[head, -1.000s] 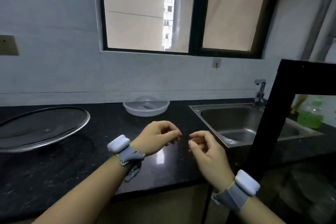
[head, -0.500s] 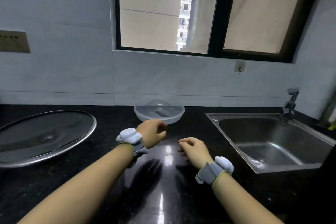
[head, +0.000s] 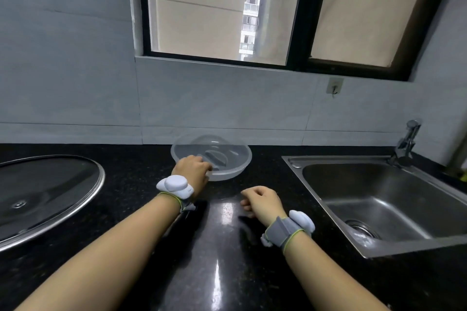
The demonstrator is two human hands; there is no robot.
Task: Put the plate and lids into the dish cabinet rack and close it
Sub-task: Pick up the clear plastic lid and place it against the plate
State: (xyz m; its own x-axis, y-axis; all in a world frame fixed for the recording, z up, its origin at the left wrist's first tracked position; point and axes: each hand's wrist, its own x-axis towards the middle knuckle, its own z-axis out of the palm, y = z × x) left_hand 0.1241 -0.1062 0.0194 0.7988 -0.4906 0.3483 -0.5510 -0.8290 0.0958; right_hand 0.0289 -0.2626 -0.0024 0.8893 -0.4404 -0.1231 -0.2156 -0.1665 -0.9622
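Observation:
A clear plastic dome lid lies upside down on the black counter by the back wall. My left hand is at its near left rim, fingers curled over the edge. My right hand hovers just above the counter in front of the lid, loosely closed and holding nothing. A large glass pot lid with a metal rim lies flat at the far left. The dish cabinet and the plate are out of view.
A steel sink is set into the counter at the right, with a faucet at its far corner. A tiled wall with a window runs along the back, and a small wall hook sits below the window.
My view has turned left, so the black cabinet frame at the right is gone from sight. My left hand has moved forward to the clear lid's rim. My right hand has stayed low.

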